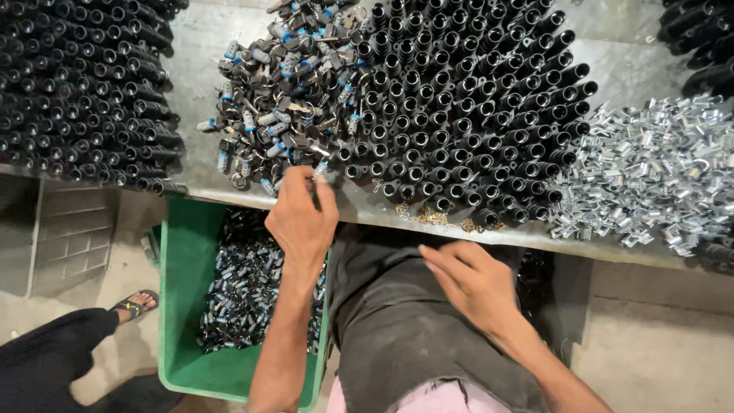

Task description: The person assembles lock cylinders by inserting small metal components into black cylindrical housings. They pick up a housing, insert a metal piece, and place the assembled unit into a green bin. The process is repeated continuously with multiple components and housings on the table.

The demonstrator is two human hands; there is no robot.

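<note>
My left hand (302, 218) reaches to the front edge of the metal table (199, 69), its fingertips pinched on a small grey-and-blue part (317, 172) at the near edge of a loose pile of such parts (287, 92). My right hand (474, 279) rests over my dark-clothed lap below the table edge, fingers loosely curled, holding nothing that I can see. Just beyond it stands a dense block of upright black tubes (466, 107).
More black tubes (76, 84) lie stacked at the left and the far right corner (699, 38). A heap of shiny silver clips (650, 172) covers the right side. A green crate (187, 306) of finished dark parts sits on the floor. Another person's sandalled foot (136, 304) is at left.
</note>
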